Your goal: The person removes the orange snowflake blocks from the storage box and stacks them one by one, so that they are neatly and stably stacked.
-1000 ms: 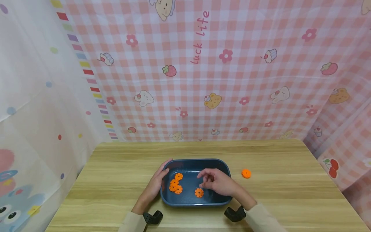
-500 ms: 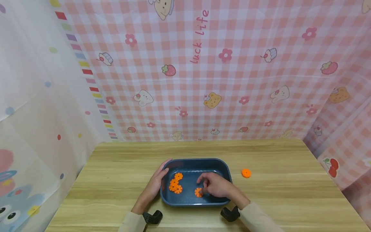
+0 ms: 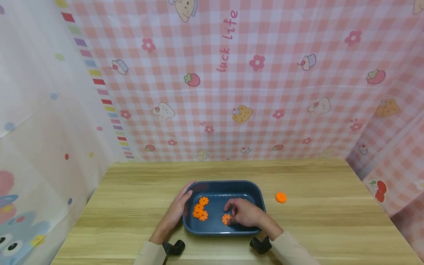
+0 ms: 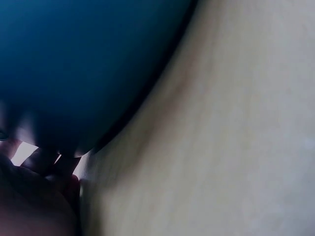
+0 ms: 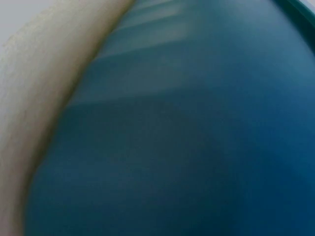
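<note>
A dark blue rectangular tray (image 3: pixel 222 233) stands on the table in the head view. My left hand (image 3: pixel 177 209) holds its left side, thumb at the rim and fingers along the outer wall; fingertips (image 4: pixel 42 160) also show against that wall in the left wrist view. Inside the tray, my right hand (image 3: pixel 246 213) touches an orange notched interlocking disc (image 3: pixel 226 219) with the thumb, while its bent index finger stays apart from it. Several similar discs (image 3: pixel 200 209) lie overlapping at the tray's left. The right wrist view is filled mostly by blurred blue tray wall.
Right of the tray, a small stack of orange discs (image 3: pixel 281 197) lies on the wooden table (image 3: pixel 314 221). Patterned pink checked cloth (image 3: pixel 245 92) hangs behind the table, and a white cloth (image 3: pixel 39 110) hangs at the left.
My right hand has moved slightly left and down onto the single disc, its thumb now covering the disc's right edge. The left hand keeps its place on the tray.
</note>
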`<state>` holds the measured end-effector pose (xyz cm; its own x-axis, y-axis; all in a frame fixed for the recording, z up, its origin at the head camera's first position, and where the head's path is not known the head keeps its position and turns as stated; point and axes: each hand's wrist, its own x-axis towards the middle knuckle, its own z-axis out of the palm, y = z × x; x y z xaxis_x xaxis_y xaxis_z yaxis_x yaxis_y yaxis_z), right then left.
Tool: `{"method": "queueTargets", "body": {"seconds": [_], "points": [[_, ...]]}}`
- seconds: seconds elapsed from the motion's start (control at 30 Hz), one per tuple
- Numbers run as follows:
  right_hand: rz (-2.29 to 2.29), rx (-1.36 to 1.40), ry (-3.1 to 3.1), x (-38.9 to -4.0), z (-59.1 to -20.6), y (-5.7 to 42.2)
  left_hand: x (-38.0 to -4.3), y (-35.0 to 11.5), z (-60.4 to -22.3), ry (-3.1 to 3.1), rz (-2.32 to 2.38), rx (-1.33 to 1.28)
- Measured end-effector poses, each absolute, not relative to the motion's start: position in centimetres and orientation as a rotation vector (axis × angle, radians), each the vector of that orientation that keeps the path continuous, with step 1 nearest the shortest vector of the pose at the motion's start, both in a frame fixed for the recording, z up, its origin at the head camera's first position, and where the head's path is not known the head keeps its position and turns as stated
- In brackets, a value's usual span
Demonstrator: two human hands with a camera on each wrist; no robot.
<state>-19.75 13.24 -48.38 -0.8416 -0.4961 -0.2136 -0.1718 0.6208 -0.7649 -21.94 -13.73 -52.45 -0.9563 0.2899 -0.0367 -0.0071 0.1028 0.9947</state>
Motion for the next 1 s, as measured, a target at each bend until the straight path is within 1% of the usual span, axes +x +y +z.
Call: {"method": "queueTargets", "body": {"seconds": [0.57,1.0], "points": [[-1.049,-0.572,2.495,-19.67,-48.51,13.07,-22.3,-13.77,-52.63,2.13,2.005,0.222],[-1.141,-0.602,2.474,-19.6,-48.64,13.19,-22.27,-13.75,-52.54,2.112,2.0,0.241]]}}
